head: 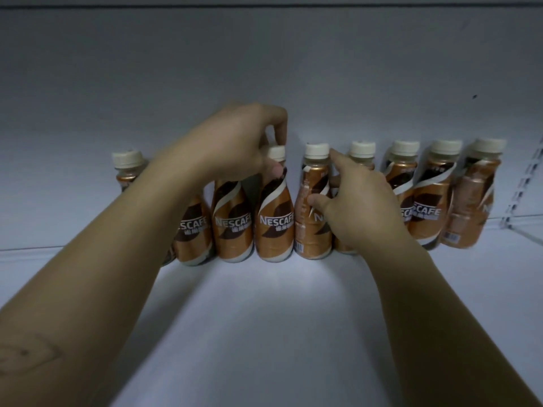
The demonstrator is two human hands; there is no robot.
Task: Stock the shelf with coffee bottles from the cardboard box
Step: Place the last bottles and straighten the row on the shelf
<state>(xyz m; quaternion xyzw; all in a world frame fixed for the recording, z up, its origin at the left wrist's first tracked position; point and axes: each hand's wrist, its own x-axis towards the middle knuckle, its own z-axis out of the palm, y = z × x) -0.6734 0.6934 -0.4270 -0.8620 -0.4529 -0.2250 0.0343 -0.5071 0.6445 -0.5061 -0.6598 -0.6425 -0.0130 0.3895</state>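
Note:
A row of several brown coffee bottles with cream caps stands upright at the back of a white shelf [264, 318]. My left hand [235, 139] reaches over the row, with its fingers pinching the cap and neck of one bottle [274, 218] near the middle. My right hand [355, 204] is spread against the neighbouring bottle [311, 207], thumb on its label and index finger by its cap. That bottle's label faces sideways. The cardboard box is out of view.
The shelf's white back wall [264, 69] rises just behind the bottles. A perforated metal upright [526, 183] stands at the right edge. The leftmost bottle [127, 168] sits partly behind my left forearm. Bare shelf surface lies in front of the row.

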